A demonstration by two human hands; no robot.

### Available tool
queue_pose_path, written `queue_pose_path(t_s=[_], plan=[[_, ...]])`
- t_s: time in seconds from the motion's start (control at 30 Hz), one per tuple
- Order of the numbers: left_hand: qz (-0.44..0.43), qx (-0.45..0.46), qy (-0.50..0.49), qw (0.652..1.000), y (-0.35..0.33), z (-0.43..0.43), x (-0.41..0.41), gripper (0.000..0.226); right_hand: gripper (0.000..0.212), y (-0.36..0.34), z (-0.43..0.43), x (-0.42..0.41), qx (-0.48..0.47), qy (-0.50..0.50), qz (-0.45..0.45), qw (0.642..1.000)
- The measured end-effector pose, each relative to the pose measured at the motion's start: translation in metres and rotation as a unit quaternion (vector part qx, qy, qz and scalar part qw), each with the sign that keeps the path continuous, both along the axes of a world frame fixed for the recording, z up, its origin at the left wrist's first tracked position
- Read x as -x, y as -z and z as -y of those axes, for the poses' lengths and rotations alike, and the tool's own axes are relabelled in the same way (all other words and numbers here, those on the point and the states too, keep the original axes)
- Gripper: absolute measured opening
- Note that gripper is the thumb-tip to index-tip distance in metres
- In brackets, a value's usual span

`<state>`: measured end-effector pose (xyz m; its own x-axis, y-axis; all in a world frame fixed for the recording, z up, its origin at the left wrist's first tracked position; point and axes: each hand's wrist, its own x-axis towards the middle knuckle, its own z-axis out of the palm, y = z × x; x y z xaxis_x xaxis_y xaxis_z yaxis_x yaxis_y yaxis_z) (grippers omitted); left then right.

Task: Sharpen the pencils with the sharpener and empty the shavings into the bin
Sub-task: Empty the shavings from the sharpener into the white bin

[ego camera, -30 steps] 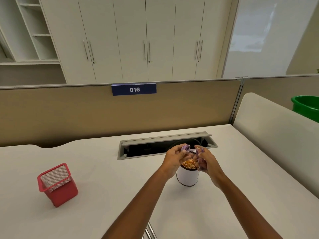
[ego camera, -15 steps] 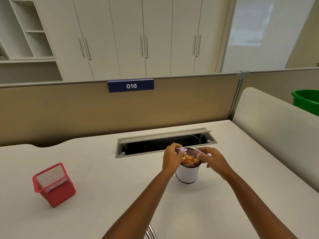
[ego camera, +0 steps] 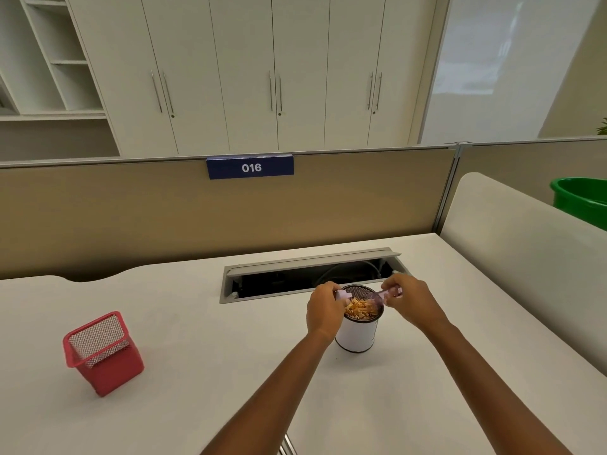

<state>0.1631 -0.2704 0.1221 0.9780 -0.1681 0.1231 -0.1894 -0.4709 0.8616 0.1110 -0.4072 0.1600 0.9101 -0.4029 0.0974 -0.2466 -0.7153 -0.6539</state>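
Note:
A small white cylindrical bin [ego camera: 356, 334] with a dark mesh inside stands at the middle of the desk, holding a heap of orange pencil shavings [ego camera: 361, 308]. My left hand [ego camera: 323, 310] pinches a pale purple-white sharpener piece [ego camera: 343, 294] at the bin's left rim. My right hand [ego camera: 412, 300] pinches a see-through purple sharpener piece [ego camera: 391, 293] over the right rim. The two pieces are held apart above the shavings. No pencil is in view.
A red mesh holder [ego camera: 103, 353] sits tilted at the desk's left. An open cable tray [ego camera: 295, 277] lies just behind the bin. A tan partition [ego camera: 131, 218] closes the back, a white divider [ego camera: 525, 257] the right, with a green bucket [ego camera: 581, 198] beyond.
My hands have lowered to the bin's rim and drawn apart sideways, so the two purple pieces now sit farther from each other over the shavings.

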Motion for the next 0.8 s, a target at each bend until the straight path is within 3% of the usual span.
queue_pose_path(t_s=[0.4, 0.8], plan=[[0.002, -0.017, 0.005, 1.000, 0.003, -0.001, 0.004, 0.028, 0.036, -0.005, -0.004, -0.001, -0.028, -0.015, 0.004, 0.999], [-0.015, 0.007, 0.016, 1.000, 0.006, -0.001, 0.012, 0.028, 0.031, 0.001, -0.007, 0.003, -0.058, 0.007, 0.037, 0.998]])
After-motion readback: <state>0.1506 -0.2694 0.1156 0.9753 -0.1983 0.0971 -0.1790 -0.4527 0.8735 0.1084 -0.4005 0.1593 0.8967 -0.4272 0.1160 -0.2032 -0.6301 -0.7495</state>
